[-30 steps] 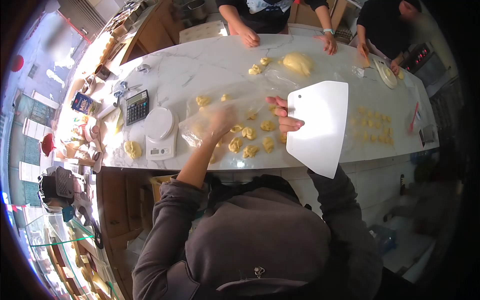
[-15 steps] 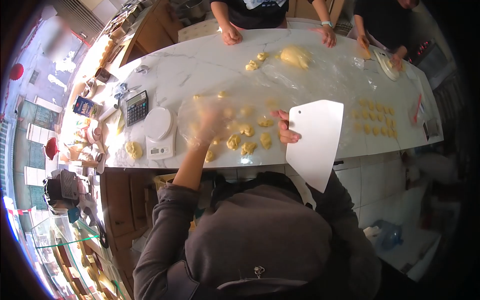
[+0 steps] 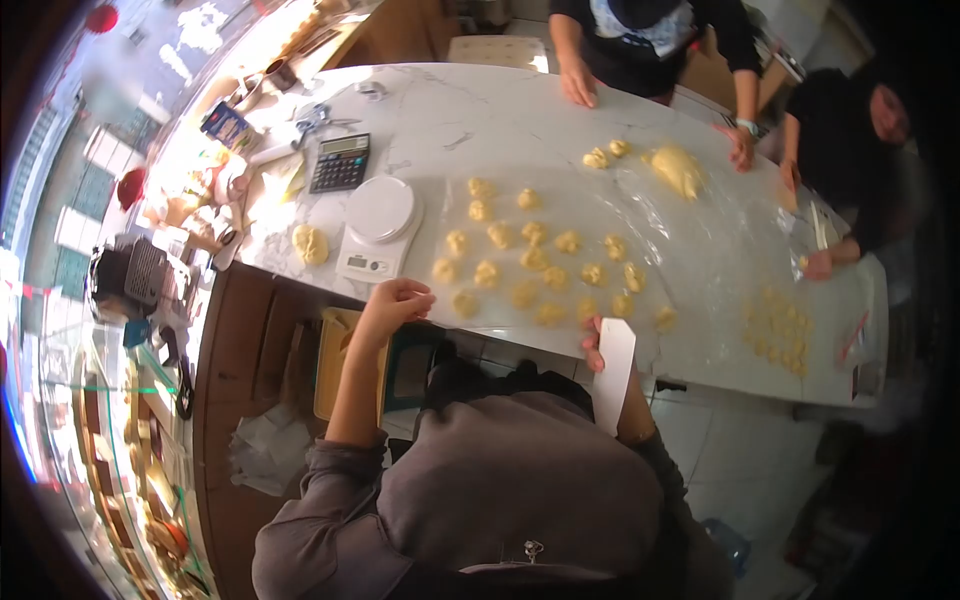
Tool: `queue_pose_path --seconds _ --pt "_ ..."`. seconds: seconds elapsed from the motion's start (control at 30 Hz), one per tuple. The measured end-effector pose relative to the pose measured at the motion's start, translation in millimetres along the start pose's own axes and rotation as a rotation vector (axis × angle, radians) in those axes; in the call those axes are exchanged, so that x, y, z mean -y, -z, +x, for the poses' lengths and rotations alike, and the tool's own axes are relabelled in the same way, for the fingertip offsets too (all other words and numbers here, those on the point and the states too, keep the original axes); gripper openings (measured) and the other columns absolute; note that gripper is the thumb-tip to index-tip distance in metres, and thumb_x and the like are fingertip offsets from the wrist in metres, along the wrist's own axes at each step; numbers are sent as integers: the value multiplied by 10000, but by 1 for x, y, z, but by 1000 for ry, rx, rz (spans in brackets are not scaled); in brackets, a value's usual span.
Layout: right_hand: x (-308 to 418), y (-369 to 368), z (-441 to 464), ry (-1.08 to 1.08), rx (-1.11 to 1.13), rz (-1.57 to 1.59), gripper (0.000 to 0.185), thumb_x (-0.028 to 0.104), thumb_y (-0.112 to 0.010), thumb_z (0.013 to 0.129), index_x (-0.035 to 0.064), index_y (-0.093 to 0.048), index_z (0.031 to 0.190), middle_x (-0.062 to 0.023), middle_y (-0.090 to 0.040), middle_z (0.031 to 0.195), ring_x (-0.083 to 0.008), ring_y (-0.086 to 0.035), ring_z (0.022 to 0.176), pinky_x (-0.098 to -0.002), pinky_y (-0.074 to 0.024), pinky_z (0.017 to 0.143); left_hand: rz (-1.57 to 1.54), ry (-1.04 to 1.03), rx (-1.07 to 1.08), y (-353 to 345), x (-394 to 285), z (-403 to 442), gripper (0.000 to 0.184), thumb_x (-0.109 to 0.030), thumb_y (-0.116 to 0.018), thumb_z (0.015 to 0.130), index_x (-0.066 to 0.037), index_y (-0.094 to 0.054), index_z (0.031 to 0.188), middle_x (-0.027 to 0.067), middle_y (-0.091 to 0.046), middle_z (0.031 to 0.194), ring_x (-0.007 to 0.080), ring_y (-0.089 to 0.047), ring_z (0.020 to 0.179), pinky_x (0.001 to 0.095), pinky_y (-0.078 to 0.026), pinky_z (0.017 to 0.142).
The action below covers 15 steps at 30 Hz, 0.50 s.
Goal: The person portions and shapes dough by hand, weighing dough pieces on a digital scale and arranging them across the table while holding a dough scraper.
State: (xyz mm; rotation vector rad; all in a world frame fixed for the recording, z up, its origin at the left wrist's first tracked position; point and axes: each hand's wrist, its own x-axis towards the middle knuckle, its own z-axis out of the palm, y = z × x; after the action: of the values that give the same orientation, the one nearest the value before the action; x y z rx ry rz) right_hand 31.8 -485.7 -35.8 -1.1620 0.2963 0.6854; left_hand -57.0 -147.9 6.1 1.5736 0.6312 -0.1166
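My left hand (image 3: 393, 303) is at the table's front edge with its fingers curled in a pinch, by the near left corner of a clear plastic sheet (image 3: 640, 225). The sheet seems to be between its fingertips, though the thin film is hard to see. It lies over several lumps of yellow dough (image 3: 486, 273), which look hazy through it. My right hand (image 3: 592, 345) grips a flat white dough scraper (image 3: 615, 375), tilted down in front of the table edge.
Left of the sheet are a white kitchen scale (image 3: 380, 220), a calculator (image 3: 341, 162) and a single dough lump (image 3: 310, 244). A larger dough mass (image 3: 676, 171) lies farther back. Small dough pieces (image 3: 778, 330) sit at right. Two people stand across the marble table (image 3: 430, 110).
My left hand has come back from over the dough to the front edge. The plastic sheet now lies flatter. My right hand has drawn nearer with the scraper, and the view has shifted.
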Motion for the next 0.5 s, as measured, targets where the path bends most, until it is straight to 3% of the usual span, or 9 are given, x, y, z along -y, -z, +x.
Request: queue_pose_path --seconds 0.1,0.17,0.3,0.37,0.4,0.43,0.5 --pt "-15 13 0 190 -98 -291 277 355 -503 896 83 -505 843 -23 -490 616 -69 -428 463 -228 -353 418 239 -119 -80 8 37 14 192 -117 -680 725 38 -631 827 80 -640 685 121 -594 595 232 -459 542" --pt "-27 27 -4 143 -206 -244 286 363 -487 910 90 -468 827 -9 -514 702 -65 -474 569 -226 -402 491 314 -174 -186 14 46 9 195 -137 -674 731 34 -632 818 84 -636 670 123 -599 592 242 -466 554" --pt "-11 14 -38 -71 -124 -127 271 334 -467 928 66 -504 919 6 -543 826 -71 -518 748 -252 -458 659 149 -95 -415 60 37 -4 233 -175 -691 710 22 -644 826 83 -615 647 135 -578 606 270 -470 573" --pt "-1 35 -33 26 -90 -208 280 331 -480 923 57 -516 967 2 -556 848 -75 -527 758 -256 -463 659 163 -251 -664 96 46 -5 198 -156 -660 754 25 -646 833 99 -619 683 135 -574 625 276 -468 585" --pt "6 53 -39 82 -113 -236 288 329 -487 920 52 -522 990 1 -563 858 -77 -531 763 -258 -465 659 170 -198 -771 105 30 -11 168 -133 -644 765 18 -649 839 89 -615 685 136 -562 614 273 -461 574" --pt "20 62 -43 106 -105 -258 287 329 -493 916 54 -526 988 4 -563 838 -77 -533 742 -250 -460 640 127 -256 -800 120 39 -3 158 -125 -638 770 13 -648 846 72 -607 671 124 -551 607 267 -455 572" --pt "49 46 -52 141 -92 -347 277 332 -500 912 59 -534 949 16 -550 763 -72 -524 670 -234 -441 575 120 -247 -642 129 25 -4 150 -121 -636 783 27 -634 810 28 -566 604 63 -487 555 228 -411 520"
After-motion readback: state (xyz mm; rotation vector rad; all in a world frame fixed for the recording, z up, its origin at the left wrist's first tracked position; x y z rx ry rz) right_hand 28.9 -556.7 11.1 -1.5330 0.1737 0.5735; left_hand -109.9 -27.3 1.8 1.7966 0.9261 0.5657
